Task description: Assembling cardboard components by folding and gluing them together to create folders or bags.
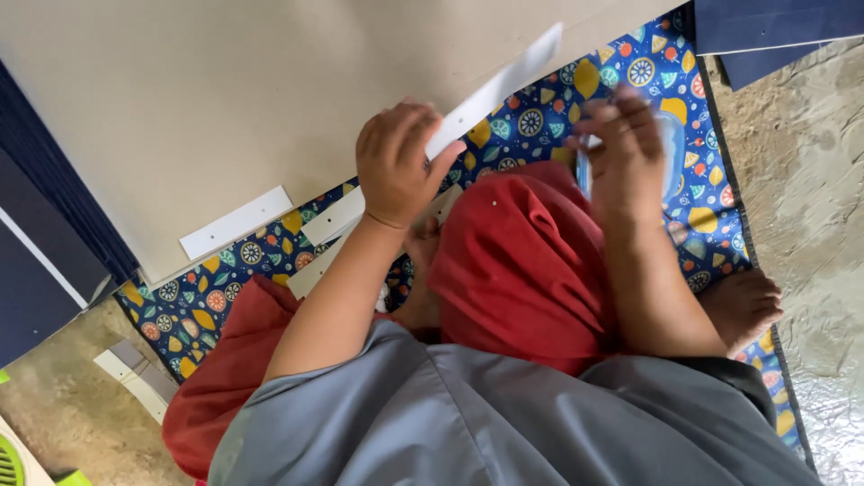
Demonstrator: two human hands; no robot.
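Head view, starting at the left edge: dark navy flat boards (40,243) lean beside a large beige cardboard sheet (225,99) that covers most of the upper frame. Near the sheet's lower edge lies a short white rectangular paper strip (236,222), and two more white strips (328,238) rest just beyond it on the blue patterned floor mat printed with citrus slices (225,288).

Moving toward the middle, the left hand (394,162) is clenched around the lower end of a long white paper strip (499,85), which slants up and to the right across the cardboard sheet. Below it sit the person's red trousers (522,261) and grey shirt (504,423).

Farther right, the right hand (625,148) grasps a clear bluish plastic container (670,157) (its exact shape is hidden by the fingers), held above the mat. A bare foot (742,306) rests on the mat near its edge, and rough grey concrete floor (810,180) lies beyond. More navy boards (774,22) fill the top right corner.
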